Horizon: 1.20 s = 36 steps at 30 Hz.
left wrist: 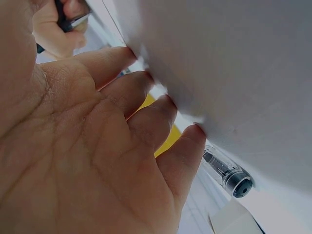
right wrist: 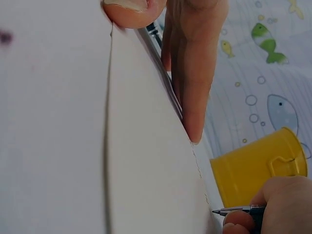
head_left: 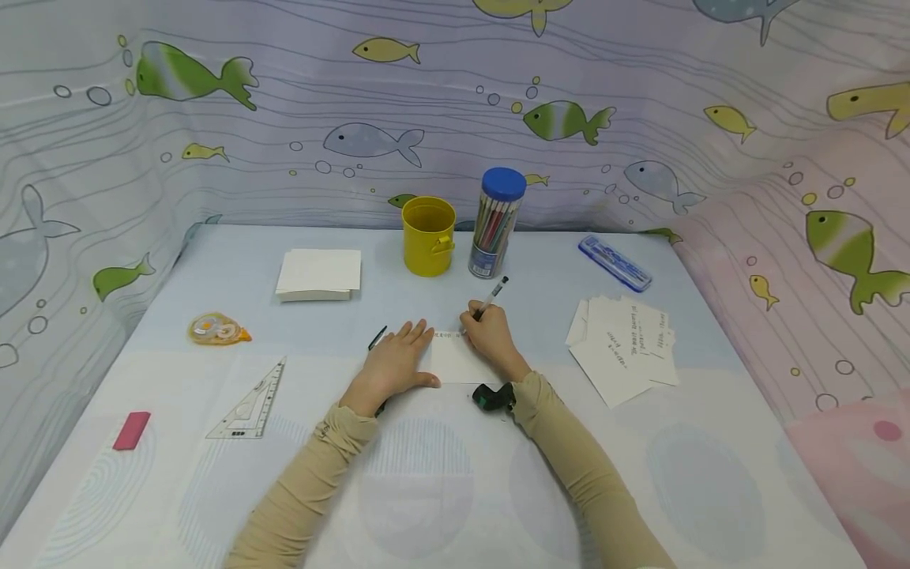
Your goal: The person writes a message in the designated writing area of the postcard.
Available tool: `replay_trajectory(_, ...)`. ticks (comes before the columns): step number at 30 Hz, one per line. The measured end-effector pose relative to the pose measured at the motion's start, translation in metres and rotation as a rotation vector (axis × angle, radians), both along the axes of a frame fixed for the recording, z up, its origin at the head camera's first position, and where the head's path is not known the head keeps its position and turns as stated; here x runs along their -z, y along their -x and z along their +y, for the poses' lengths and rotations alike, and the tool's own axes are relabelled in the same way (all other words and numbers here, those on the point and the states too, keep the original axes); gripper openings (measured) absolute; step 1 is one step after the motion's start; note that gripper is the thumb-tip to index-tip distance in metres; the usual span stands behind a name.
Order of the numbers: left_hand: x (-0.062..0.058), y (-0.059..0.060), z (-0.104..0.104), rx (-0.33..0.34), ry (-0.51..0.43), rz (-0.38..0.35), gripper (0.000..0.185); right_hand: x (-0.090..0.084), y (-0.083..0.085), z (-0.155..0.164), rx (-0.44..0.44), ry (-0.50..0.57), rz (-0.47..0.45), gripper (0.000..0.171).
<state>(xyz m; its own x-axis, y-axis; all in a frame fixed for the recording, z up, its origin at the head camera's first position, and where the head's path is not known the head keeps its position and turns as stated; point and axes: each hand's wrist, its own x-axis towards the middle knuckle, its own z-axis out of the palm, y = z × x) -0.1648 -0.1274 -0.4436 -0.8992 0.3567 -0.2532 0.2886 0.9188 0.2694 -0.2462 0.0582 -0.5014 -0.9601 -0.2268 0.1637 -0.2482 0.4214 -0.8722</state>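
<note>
We see a small white card (head_left: 458, 359) lying flat on the counter (head_left: 455, 490), between the two hands and under their fingers; a row of small marks runs along its far edge, too small to read. The left hand (head_left: 393, 365) lies flat on the card's left part, its fingers (left wrist: 146, 117) straight and a little spread, the tips pressing down on the paper; the thumb stretches along the near edge. The right hand (head_left: 490, 338) rests at the card's far right corner, its fingers curled tight round a pen (head_left: 490, 298) whose tip meets the paper just beyond the fingertips, the cap end tilting up and away. A second, clear-barrelled pen (left wrist: 226, 173) lies on the counter just past the left fingertips.

Farther out beyond the fingers stands a yellow cup (head_left: 429, 235) with a small side handle; what it holds we cannot tell; just right of it a clear tube (head_left: 496, 224) with a blue lid is packed with coloured pencils. A stack of blank cards (head_left: 318, 274) lies beyond the left fingers; a loose pile of written cards (head_left: 626, 348) lies to the right of the right fingers, with a blue case (head_left: 614, 263) behind it. Well left of the left hand lie a clear set square (head_left: 250, 401), a pink eraser (head_left: 132, 430) and a correction tape (head_left: 216, 329).
</note>
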Motion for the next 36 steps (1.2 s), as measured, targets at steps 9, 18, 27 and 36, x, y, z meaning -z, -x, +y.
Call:
replay_trajectory(9,0.0009,0.0010,-0.0004,-0.002,0.006,-0.003,0.093,-0.0014,-0.0006,-0.0008,-0.008,-0.031,0.010,0.039)
replay_trajectory(18,0.0029,0.0017,0.0001,-0.002,0.013,0.001,0.093,-0.0032,0.0000,-0.0004,-0.020,-0.068,-0.007,0.037)
replay_trajectory(27,0.0021,0.0016,0.0000,-0.004,0.009,-0.006,0.093,-0.0046,0.0001,-0.0004,-0.028,-0.082,-0.016,0.037)
replay_trajectory(36,0.0024,0.0017,0.0001,-0.006,0.003,-0.009,0.093,-0.0019,-0.0001,0.0004,-0.013,0.033,-0.040,0.039)
